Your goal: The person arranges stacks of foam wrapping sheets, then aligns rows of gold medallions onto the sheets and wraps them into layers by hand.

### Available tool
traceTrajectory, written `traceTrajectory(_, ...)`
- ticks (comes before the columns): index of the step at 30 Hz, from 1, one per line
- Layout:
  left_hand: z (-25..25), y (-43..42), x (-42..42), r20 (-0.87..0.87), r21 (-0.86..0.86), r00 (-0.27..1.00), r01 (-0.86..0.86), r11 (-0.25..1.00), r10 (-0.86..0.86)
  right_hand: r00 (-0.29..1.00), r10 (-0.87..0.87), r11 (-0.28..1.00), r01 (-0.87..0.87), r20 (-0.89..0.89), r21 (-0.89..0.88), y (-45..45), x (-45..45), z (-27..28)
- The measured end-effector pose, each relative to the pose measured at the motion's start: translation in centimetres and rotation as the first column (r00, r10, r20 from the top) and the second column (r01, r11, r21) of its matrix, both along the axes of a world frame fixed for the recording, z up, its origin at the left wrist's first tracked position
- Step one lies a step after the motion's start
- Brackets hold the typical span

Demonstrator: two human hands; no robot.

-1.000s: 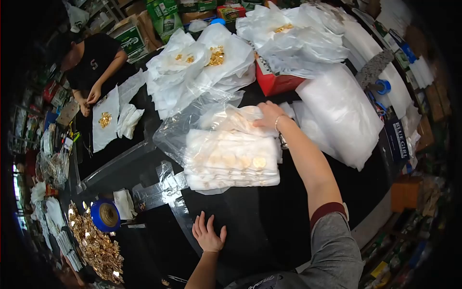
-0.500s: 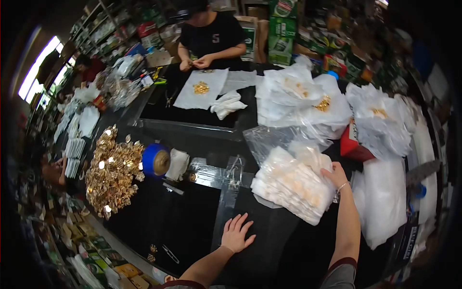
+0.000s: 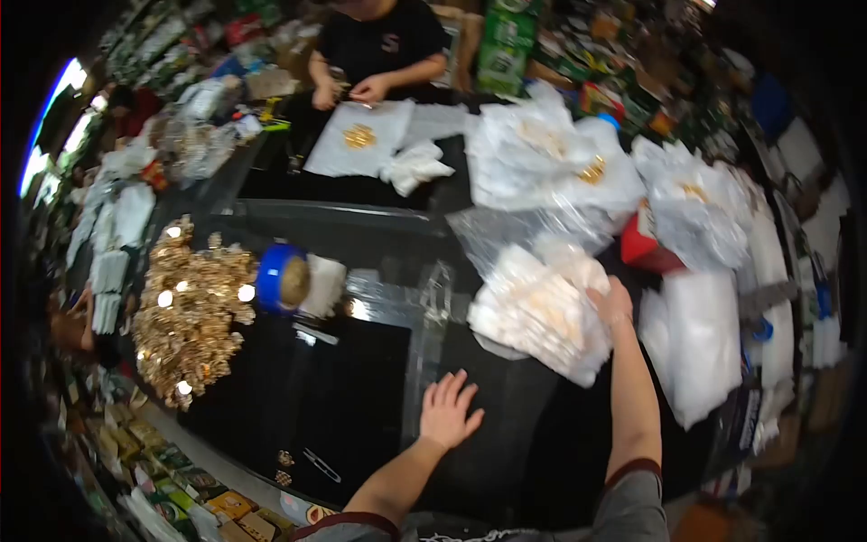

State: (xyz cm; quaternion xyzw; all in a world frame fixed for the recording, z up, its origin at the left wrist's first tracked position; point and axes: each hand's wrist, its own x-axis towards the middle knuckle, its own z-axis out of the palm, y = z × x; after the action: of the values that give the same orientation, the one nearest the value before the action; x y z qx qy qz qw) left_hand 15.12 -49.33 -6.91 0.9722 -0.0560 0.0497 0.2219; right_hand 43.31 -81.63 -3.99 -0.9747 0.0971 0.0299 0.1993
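My left hand (image 3: 447, 411) lies on the black tabletop with its fingers spread and nothing in it. At the right edge of a stack of white foam wrapping (image 3: 533, 312), my right hand (image 3: 612, 303) rests with its fingertips against the foam; whether they grip it is blurred. A clear plastic bag (image 3: 542, 228) spreads out behind the stack. To the left is a large heap of shiny gold pieces (image 3: 194, 312), beside a blue-rimmed roll (image 3: 284, 278) and a folded white cloth (image 3: 322, 286). Tweezers (image 3: 321, 465) lie near two small gold pieces (image 3: 284, 468).
Across the table a person (image 3: 384, 54) handles something small behind a white sheet (image 3: 375, 126) with gold pieces. White sheets with gold pieces (image 3: 551, 163) stand at the back, near a red box (image 3: 646, 246). A white foam roll (image 3: 700, 343) is at the right.
The view has swung left, bringing the gold heap fully in. The foam stack now sits at a slant, with my right hand still at its edge. My left hand stays spread on the table.
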Motion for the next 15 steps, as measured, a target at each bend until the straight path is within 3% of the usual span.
traceTrajectory(5, -0.8, -0.2, 0.0, 0.036, -0.015, 0.999, 0.001, 1.000, 0.000, 0.997, 0.073, 0.997, -0.073, 0.001, 0.041, -1.3, -0.7, 0.2)
traceTrajectory(9, 0.1, -0.2, 0.3, 0.050, 0.014, 0.999, 0.004, 1.000, -0.005, 0.999, 0.032, 0.998, -0.035, 0.040, 0.054, -0.7, -1.5, 0.0)
traceTrajectory(13, 0.3, -0.1, 0.3, 0.032, 0.018, 0.999, 0.001, 1.000, -0.002, 0.995, -0.088, 0.975, 0.076, 0.052, 0.211, -0.2, -2.6, -0.7)
traceTrajectory(14, 0.3, -0.1, 0.3, 0.021, 0.019, 1.000, 0.007, 1.000, -0.008, 0.995, -0.094, 0.974, 0.084, 0.040, 0.211, 0.1, -3.2, -0.8)
traceTrajectory(15, 0.2, -0.2, 0.3, 0.023, 0.021, 1.000, 0.006, 1.000, -0.006, 0.982, -0.096, 0.994, 0.087, 0.166, 0.059, 0.9, -4.1, -0.3)
